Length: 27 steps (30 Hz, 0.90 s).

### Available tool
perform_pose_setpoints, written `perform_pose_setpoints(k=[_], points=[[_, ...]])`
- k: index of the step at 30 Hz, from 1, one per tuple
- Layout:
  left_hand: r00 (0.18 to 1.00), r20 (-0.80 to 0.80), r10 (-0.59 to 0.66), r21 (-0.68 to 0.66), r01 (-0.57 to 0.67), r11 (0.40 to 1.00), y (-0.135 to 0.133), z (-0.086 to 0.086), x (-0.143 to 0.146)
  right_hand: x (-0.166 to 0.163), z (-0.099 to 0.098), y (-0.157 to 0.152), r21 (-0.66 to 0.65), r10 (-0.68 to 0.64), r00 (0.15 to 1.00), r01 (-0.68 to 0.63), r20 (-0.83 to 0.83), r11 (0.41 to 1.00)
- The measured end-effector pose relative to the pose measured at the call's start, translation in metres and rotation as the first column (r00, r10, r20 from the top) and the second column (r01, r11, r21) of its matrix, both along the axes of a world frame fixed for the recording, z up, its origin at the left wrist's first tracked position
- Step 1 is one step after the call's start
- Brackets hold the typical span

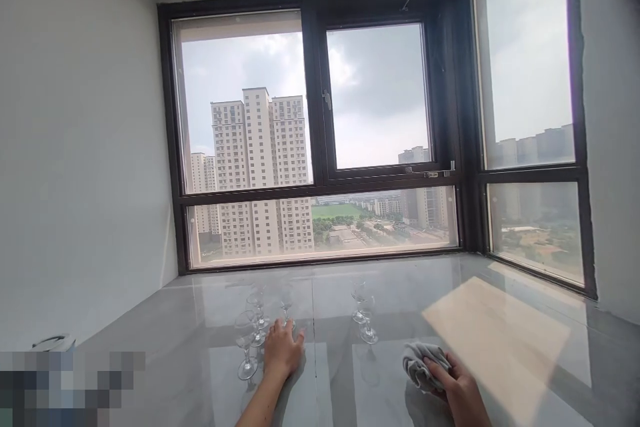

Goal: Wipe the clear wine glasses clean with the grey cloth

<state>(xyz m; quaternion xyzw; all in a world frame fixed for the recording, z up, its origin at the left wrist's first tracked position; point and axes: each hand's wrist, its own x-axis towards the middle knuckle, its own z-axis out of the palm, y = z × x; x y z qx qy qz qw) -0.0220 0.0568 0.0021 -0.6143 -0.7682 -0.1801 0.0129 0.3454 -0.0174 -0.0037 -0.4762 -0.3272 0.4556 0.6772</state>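
Observation:
My left hand (283, 348) is low over the grey surface, with thumb and fingers apart. Its fingertips are at the foot of a clear stemmed glass (286, 303); whether they touch it I cannot tell. To the left of that hand, several more stemmed glasses stand upright, the nearest glass (247, 345) closest to me. Two others, one glass (369, 320) slightly in front of another glass (359, 301), stand between my hands. My right hand (457, 380) is closed around a bunched grey-white cloth (424, 363) at the lower right.
The glossy grey tiled ledge (340, 347) runs back to a dark-framed window (320, 185). A bright sunlit patch (500, 327) lies on the right. A white wall (85, 147) bounds the left. Some round-rimmed object (54, 341) shows at lower left, partly blurred out.

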Motion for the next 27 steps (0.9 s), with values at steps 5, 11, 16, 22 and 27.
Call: perform_pose_setpoints(k=[5,11,16,22,27], points=[[0.999,-0.031,-0.03,0.026,0.031,0.999,-0.008,0.006,0.002,-0.004,0.006,-0.004,0.028,-0.009,1.0,0.009,0.009,1.0],[0.997,-0.056,-0.046,0.001,0.046,0.999,-0.007,0.007,0.002,-0.004,0.002,-0.001,0.047,0.022,0.999,-0.023,0.04,0.999],[0.998,-0.065,-0.021,-0.024,0.019,1.0,-0.004,0.006,-0.001,-0.006,0.0,0.002,0.068,-0.014,0.998,0.011,0.054,0.998],[0.979,-0.183,-0.089,0.122,0.112,0.986,-0.016,0.006,0.011,-0.009,0.002,0.003,0.08,-0.035,0.999,0.032,0.035,0.996],[0.868,-0.069,-0.492,0.02,0.495,0.869,-0.024,0.006,0.082,-0.011,0.004,0.005,0.09,-0.057,0.998,0.054,0.023,0.994]])
